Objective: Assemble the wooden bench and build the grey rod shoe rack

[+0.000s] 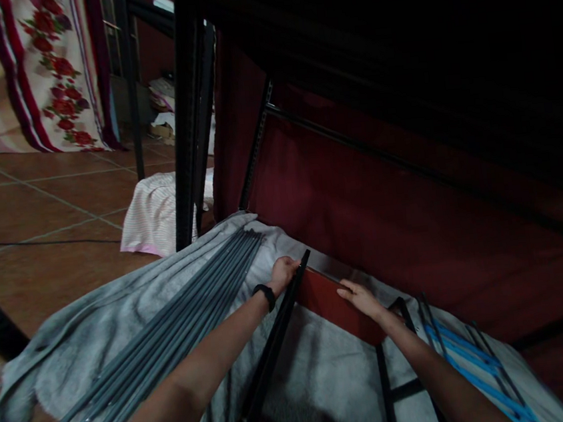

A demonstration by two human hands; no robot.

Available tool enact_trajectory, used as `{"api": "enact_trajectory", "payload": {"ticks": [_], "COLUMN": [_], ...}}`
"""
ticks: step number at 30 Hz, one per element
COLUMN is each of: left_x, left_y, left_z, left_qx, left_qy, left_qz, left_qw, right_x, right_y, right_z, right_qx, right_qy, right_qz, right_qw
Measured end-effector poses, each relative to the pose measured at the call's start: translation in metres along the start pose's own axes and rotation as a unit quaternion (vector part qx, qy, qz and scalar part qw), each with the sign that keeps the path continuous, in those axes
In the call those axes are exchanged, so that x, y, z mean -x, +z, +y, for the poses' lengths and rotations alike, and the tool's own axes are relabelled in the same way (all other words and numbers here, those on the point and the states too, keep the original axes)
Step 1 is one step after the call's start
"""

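My left hand (282, 272), with a black band at the wrist, is closed around the top of a black metal rail (271, 356) that slants down toward me. My right hand (358, 297) rests with fingers stretched on the edge of a dark red panel (331, 300). A bundle of long grey metal rods (173, 330) lies on a grey blanket (74, 340) just left of my left arm. The dark red fabric wall (387, 213) of a frame rises behind both hands.
Black upright posts (185, 113) stand at the back. A pale pink cloth (154, 214) lies on the tiled floor (35, 217). A floral sheet (45, 68) hangs at far left. Thin black bars and blue straps (468, 359) lie at lower right.
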State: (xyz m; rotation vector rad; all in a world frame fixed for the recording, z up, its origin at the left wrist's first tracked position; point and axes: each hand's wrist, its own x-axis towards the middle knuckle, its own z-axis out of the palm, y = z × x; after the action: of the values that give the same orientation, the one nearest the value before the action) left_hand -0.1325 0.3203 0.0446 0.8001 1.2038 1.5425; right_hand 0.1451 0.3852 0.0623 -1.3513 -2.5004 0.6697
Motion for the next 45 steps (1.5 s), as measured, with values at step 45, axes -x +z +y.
{"api": "enact_trajectory", "payload": {"ticks": [45], "left_x": [0.001], "left_y": [0.001], "left_z": [0.012], "left_qx": [-0.054], "left_qy": [0.003], "left_qz": [-0.005], "left_qw": [0.999], "right_x": [0.002], "right_y": [0.002], "right_z": [-0.008], "right_qx": [0.024], "right_qy": [-0.004], "right_qz": [0.026], "right_qw": [0.999]}}
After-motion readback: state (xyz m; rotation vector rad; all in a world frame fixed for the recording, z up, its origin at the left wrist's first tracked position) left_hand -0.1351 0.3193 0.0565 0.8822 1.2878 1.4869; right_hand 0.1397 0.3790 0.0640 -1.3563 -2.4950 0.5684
